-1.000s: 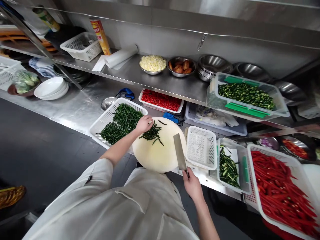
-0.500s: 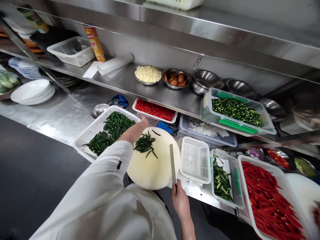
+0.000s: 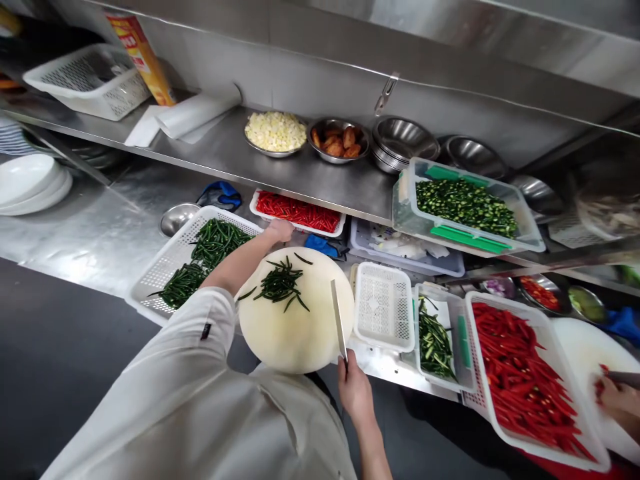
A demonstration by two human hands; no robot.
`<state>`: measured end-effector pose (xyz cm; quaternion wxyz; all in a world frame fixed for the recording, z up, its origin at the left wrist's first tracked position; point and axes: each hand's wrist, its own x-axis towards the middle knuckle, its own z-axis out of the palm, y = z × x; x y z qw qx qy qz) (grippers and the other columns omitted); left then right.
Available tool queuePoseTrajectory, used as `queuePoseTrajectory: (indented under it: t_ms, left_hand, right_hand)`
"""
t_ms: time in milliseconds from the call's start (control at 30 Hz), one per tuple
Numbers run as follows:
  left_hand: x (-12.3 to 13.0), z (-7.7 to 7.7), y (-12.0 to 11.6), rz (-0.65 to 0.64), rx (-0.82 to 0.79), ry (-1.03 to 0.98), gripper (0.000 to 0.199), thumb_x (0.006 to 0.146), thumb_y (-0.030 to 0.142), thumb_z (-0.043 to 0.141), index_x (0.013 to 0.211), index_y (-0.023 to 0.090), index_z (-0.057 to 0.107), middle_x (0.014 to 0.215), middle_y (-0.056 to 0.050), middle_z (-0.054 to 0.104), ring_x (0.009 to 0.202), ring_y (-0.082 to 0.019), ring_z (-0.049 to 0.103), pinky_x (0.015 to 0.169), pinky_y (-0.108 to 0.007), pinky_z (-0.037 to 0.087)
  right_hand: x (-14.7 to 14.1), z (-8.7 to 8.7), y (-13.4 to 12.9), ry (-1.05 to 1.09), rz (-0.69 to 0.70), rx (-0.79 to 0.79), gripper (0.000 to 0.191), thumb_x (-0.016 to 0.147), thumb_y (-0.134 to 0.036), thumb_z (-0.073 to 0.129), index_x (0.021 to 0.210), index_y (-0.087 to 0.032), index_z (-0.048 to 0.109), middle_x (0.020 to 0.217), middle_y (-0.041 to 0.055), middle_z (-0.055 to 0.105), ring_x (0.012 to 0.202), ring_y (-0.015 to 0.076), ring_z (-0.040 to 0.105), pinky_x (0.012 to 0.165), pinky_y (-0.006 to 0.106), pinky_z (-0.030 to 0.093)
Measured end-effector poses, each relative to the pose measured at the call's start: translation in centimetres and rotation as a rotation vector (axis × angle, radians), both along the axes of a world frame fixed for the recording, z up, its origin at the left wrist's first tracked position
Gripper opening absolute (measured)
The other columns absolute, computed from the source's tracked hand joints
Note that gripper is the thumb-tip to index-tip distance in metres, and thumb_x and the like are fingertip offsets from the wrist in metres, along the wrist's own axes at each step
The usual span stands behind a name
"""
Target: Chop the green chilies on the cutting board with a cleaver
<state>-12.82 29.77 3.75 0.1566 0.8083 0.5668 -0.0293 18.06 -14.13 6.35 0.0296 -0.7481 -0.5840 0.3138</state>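
Note:
My right hand (image 3: 355, 387) is closed round the handle of a kitchen knife (image 3: 339, 317), its blade over the right side of a round white cutting board (image 3: 280, 340). Towards the back left of the board lies a small pile of cut green beans (image 3: 281, 281), with a few loose pieces around it. My left hand (image 3: 280, 231) reaches past the board to the near edge of a white basket of red chilli strips (image 3: 300, 212). Its fingers are hidden, so I cannot tell whether they grip anything. Below that forearm, a larger white basket (image 3: 145, 283) holds more green beans (image 3: 217, 243).
Right of the board stand a white basket (image 3: 384, 307), a tub of green strips (image 3: 435, 343) and a basket of red chillies (image 3: 520, 373). A co-worker's hand (image 3: 617, 397) holds a knife at the far right. A steel shelf (image 3: 215, 157) with bowls overhangs the counter.
The view has shifted, so most things sit further left and higher. A co-worker's hand with a knife has come into view at the right. My right hand still holds the knife over the board.

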Motion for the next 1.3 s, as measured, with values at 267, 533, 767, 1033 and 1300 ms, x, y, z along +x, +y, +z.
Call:
queuePoseTrajectory:
  t_ms: [267, 533, 767, 1033, 1300]
  left_hand:
    - [-3.1, 1.9, -18.4, -0.141, 0.26, -0.356, 0.038, 0.104, 0.047, 0.054, 0.131, 0.026, 0.07, 0.136, -0.01, 0.068, 0.134, -0.027, 0.058, 0.12, -0.043, 0.043]
    - [-2.8, -3.7, -27.8, 0.249, 0.303, -0.223, 0.106, 0.084, 0.073, 0.075, 0.168, 0.025, 0.032, 0.177, -0.017, 0.019, 0.162, -0.044, 0.023, 0.129, -0.058, 0.031]
    - [-2.2, -3.7, -25.4, 0.086, 0.285, -0.288, 0.102, 0.085, 0.071, 0.075, 0.166, 0.022, 0.038, 0.174, -0.018, 0.026, 0.162, -0.039, 0.026, 0.133, -0.054, 0.027]
    - [-3.3, -0.6, -28.2, 0.018, 0.274, -0.26, 0.073, 0.094, 0.059, 0.071, 0.158, 0.032, 0.05, 0.171, -0.01, 0.033, 0.16, -0.041, 0.024, 0.129, -0.06, 0.031]
    - [4.6, -2.7, -33.1, -0.146, 0.146, -0.214, 0.036, 0.108, 0.035, 0.047, 0.128, 0.036, 0.076, 0.132, -0.01, 0.065, 0.128, -0.032, 0.055, 0.111, -0.053, 0.046]
  right_hand:
    - [0.5, 2.0, 10.5, -0.148, 0.214, 0.061, 0.039, 0.11, -0.038, 0.035, 0.136, -0.022, 0.059, 0.1, 0.0125, 0.079, 0.086, 0.0254, 0.074, 0.074, 0.031, 0.044]
    - [-2.8, 1.9, 13.0, -0.156, 0.478, 0.102, 0.036, 0.111, -0.034, 0.037, 0.136, -0.022, 0.06, 0.107, 0.0127, 0.078, 0.093, 0.0244, 0.075, 0.081, 0.031, 0.045]
    - [-4.6, 1.8, 6.1, 0.041, 0.449, 0.008, 0.033, 0.111, -0.034, 0.038, 0.13, -0.022, 0.063, 0.102, 0.0112, 0.079, 0.094, 0.0253, 0.075, 0.075, 0.029, 0.043]
    - [3.6, 1.6, -1.9, 0.296, 0.129, 0.023, 0.043, 0.107, -0.048, 0.038, 0.133, -0.024, 0.063, 0.096, 0.0081, 0.08, 0.085, 0.0269, 0.075, 0.072, 0.03, 0.046]
    - [4.7, -0.6, -5.1, 0.419, -0.05, -0.106, 0.044, 0.107, -0.046, 0.034, 0.12, -0.021, 0.067, 0.08, 0.0056, 0.076, 0.067, 0.0236, 0.072, 0.068, 0.03, 0.049]
